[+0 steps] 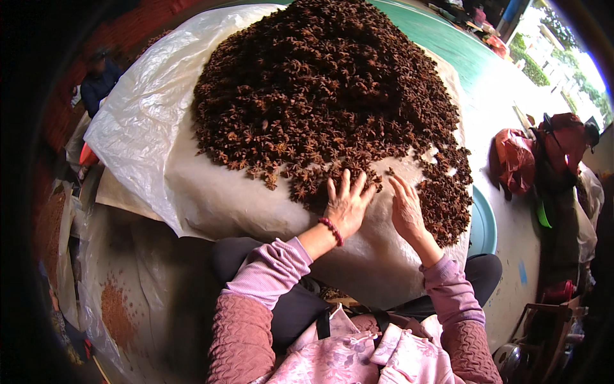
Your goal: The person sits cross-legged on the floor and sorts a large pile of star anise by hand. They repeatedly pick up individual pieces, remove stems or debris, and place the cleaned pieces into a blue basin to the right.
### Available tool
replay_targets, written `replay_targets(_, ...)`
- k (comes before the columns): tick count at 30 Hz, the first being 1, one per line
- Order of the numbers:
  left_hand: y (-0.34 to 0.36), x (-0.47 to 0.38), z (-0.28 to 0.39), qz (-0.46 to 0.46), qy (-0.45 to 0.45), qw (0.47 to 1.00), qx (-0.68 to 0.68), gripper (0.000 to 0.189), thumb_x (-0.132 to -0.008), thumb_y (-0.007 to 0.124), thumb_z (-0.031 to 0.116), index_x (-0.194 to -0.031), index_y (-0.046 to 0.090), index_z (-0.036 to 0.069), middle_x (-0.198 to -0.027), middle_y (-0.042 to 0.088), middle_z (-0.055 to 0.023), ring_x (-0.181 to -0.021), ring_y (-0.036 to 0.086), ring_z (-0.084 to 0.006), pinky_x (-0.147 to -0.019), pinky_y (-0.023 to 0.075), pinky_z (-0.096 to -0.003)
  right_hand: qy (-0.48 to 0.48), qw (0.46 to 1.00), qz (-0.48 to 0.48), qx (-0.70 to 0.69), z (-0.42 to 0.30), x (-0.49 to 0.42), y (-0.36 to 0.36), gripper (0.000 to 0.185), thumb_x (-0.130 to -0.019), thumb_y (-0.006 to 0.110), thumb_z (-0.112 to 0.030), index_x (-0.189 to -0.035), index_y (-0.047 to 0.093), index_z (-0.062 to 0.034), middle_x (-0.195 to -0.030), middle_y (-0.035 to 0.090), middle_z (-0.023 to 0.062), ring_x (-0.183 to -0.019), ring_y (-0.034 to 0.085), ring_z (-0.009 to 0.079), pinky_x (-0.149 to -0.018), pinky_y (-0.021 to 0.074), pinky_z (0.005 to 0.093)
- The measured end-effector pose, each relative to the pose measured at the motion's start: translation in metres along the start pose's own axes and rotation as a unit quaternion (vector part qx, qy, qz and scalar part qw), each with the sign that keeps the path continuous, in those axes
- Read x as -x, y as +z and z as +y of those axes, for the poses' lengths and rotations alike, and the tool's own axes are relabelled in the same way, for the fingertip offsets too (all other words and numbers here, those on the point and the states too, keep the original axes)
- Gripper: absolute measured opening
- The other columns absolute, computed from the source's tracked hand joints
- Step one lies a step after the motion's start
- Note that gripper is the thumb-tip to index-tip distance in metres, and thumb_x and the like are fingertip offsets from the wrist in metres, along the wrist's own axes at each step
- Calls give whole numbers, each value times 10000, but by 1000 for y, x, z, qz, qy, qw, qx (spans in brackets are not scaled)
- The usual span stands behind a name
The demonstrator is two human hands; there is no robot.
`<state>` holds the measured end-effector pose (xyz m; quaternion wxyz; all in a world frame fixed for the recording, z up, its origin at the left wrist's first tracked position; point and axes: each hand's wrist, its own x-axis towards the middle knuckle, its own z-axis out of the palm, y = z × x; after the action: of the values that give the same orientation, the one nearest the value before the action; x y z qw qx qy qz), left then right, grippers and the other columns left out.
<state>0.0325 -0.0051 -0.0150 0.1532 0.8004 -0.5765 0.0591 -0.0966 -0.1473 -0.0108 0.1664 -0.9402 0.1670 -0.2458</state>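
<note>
A large heap of dried star anise point(316, 91) covers much of a pale plastic-like sheet point(230, 192) before me. My left hand point(348, 204), with a red bead bracelet point(332, 231) at its wrist, lies with fingers spread at the heap's near edge. Its fingertips touch some star anise; whether any is under the palm is hidden. My right hand point(407, 209) rests to the right of it, fingers extended and nearly together, over a bare part of the sheet. A smaller band of star anise point(443, 206) runs down the sheet's right side, beside my right hand.
A light blue basin point(483, 223) stands at the sheet's right edge. Translucent plastic film point(144, 115) lies folded at the left. Red bags point(515, 158) stand at the right. Another person point(98, 81) is at the far left. Brown grains point(115, 312) lie at the lower left.
</note>
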Motion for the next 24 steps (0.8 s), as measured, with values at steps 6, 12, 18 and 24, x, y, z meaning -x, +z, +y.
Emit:
replay_targets(6, -9, 31, 16, 6, 83, 997, -6, 311, -821, 533, 102, -1125, 592, 92, -1295, 506, -124, -1214, 450, -382, -956, 353, -612, -59, 993, -106, 4, -13, 5, -7, 419, -769, 557, 17, -1179, 601, -61, -1301, 525, 147, -1228, 446, 350, -1034, 365, 462)
replay_targets(12, -28, 16, -13, 137, -5, 990, 35, 93, -866, 574, 121, -908, 625, 56, -894, 636, -99, -844, 573, -250, -718, 464, -382, -45, 999, -19, 20, -6, -6, -9, 254, -823, 573, -34, -1071, 621, -21, -1164, 596, 136, -1115, 527, 335, -971, 411, 445)
replay_targets(18, -24, -32, -58, 126, -146, 977, 94, 195, -790, 681, 265, -790, 698, 71, -821, 667, -105, -854, 589, -292, -770, 471, -399, -74, 997, -7, 15, -27, -64, 33, 397, -848, 601, -96, -1241, 565, -62, -1365, 491, 134, -1274, 420, 348, -1057, 355, 453)
replay_targets(24, -15, -42, -72, 12, -233, 930, 284, 138, -790, 709, 216, -812, 739, 84, -764, 704, -97, -695, 662, -181, -671, 508, -323, -14, 996, -65, 62, -23, -35, 10, 406, -843, 631, -155, -1243, 581, -106, -1360, 499, 128, -1274, 400, 362, -1055, 335, 481)
